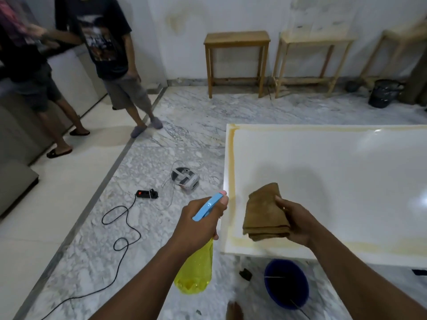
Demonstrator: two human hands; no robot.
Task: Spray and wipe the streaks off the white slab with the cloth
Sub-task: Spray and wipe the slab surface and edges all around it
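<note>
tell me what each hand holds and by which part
Left hand grips the yellow spray bottle at its neck; right hand holds the folded brown cloth by its right edge.

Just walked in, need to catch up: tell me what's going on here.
A person is cleaning a white slab. Their left hand grips a yellow spray bottle, nozzle toward the slab's left edge; their right hand holds a folded brown cloth over it. The edges show yellowish streaks, so wiping is not finished.

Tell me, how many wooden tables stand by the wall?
3: the dark table on the left, the pale table in the middle, the cut-off table at the right edge. More may hide off-picture.
</note>
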